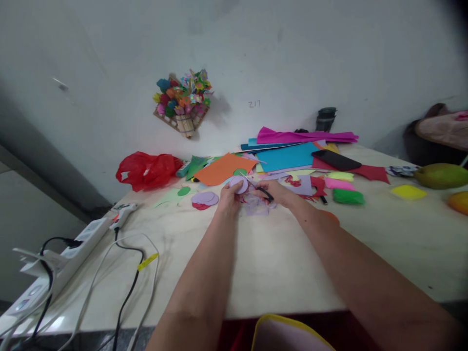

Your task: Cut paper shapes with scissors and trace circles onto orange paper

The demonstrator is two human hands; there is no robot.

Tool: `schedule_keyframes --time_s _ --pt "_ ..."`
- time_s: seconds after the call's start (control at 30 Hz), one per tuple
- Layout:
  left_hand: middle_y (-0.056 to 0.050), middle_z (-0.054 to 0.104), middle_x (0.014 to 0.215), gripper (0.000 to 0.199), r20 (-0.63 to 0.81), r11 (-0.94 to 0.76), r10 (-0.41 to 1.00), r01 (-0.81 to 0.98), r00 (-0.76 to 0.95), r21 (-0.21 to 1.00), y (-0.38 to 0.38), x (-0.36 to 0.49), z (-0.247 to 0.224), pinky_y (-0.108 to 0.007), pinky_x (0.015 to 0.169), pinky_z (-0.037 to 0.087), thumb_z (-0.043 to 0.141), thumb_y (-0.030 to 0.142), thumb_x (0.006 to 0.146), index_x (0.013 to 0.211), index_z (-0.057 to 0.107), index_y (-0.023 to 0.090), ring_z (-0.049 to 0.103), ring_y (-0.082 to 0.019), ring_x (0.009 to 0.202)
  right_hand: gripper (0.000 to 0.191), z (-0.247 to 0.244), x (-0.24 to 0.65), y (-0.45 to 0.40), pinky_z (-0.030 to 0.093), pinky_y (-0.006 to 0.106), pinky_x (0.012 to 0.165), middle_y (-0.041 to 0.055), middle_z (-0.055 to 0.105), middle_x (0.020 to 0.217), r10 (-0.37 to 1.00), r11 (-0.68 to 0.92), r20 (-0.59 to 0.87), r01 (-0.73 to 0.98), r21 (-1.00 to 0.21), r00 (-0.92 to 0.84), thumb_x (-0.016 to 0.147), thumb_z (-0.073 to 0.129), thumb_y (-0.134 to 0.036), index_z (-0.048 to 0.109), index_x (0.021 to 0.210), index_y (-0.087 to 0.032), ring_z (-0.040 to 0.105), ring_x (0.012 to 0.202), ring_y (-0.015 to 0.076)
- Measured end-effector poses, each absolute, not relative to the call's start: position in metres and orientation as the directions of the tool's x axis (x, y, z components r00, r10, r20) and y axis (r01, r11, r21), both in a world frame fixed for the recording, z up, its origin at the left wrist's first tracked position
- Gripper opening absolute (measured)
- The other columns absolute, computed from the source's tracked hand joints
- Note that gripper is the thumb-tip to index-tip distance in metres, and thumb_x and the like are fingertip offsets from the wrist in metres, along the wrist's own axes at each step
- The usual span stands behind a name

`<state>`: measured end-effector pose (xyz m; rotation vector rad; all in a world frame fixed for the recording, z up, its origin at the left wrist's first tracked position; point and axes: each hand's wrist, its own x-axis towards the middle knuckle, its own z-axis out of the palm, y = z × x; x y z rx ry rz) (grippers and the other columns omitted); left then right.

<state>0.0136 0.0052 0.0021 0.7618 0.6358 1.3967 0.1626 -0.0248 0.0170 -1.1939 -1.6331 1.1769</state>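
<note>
My left hand [230, 196] pinches a lilac paper circle [239, 185] above the middle of the table. My right hand [276, 191] is closed around the black handles of a pair of scissors [263, 193], whose blades point up and left to the edge of the circle. Lilac paper scraps [256, 208] lie under both hands. To the left, several cut lilac circles [205, 198] rest partly over red ones [200, 206]. A green circle [184, 191] lies farther left. Behind my hands is an orange sheet [224, 169].
Blue sheets [287, 157], magenta sheets [307, 137] and a black phone [336, 159] are at the back right. Small packets, one green [348, 196], lie to the right near a mango [441, 176]. A power strip [66, 258] with cables runs along the left edge, near a red plastic bag [148, 169].
</note>
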Motion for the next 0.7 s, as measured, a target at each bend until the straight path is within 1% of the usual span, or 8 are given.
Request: schedule_keyframes --time_s 0.2,0.37,0.57,0.7 --pt "-0.008 0.067 0.076 0.02 0.048 0.01 0.996 -0.607 0.08 0.794 0.0067 0.0137 0.0011 -0.026 0.065 0.052 0.067 0.007 0.062 0.081 0.062 0.009 0.066 -0.018 0.067 0.029 0.0148 0.1619 -0.0224 0.03 0.018 0.031 -0.0082 0.039 0.043 0.966 0.148 0.086 0.246 -0.958 -0.245 0.056 0.071 -0.035 0.051 0.064 -0.016 0.034 0.033 0.0041" --pt "-0.007 0.067 0.072 0.018 0.065 0.011 0.992 -0.599 0.105 0.801 0.0079 0.0132 -0.001 -0.026 0.061 0.053 0.068 0.01 0.062 0.078 0.063 0.008 0.065 -0.017 0.063 0.029 0.0158 0.1628 -0.0248 0.028 0.017 0.032 -0.0079 0.039 0.044 0.965 0.143 0.077 0.259 -0.955 -0.251 0.059 0.07 -0.037 0.051 0.064 -0.016 0.035 0.033 0.0039" --pt "-0.008 0.068 0.075 0.019 0.077 -0.006 0.992 -0.591 0.095 0.807 0.0061 0.0133 0.0001 -0.028 0.066 0.053 0.068 0.01 0.061 0.079 0.063 0.009 0.065 -0.017 0.066 0.03 0.017 0.1666 -0.0273 0.025 0.017 0.032 -0.0044 0.048 0.047 0.954 0.144 0.052 0.299 -0.943 -0.296 0.066 0.063 -0.042 0.048 0.066 -0.016 0.04 0.035 0.0051" --pt "-0.008 0.068 0.075 0.022 0.083 -0.008 0.991 -0.589 0.102 0.808 0.0055 0.013 0.0004 -0.028 0.067 0.052 0.07 0.012 0.06 0.08 0.062 0.009 0.065 -0.018 0.068 0.031 0.0174 0.1664 -0.027 0.025 0.017 0.032 -0.005 0.047 0.046 0.955 0.134 0.042 0.301 -0.944 -0.293 0.066 0.063 -0.043 0.047 0.066 -0.016 0.04 0.034 0.0052"
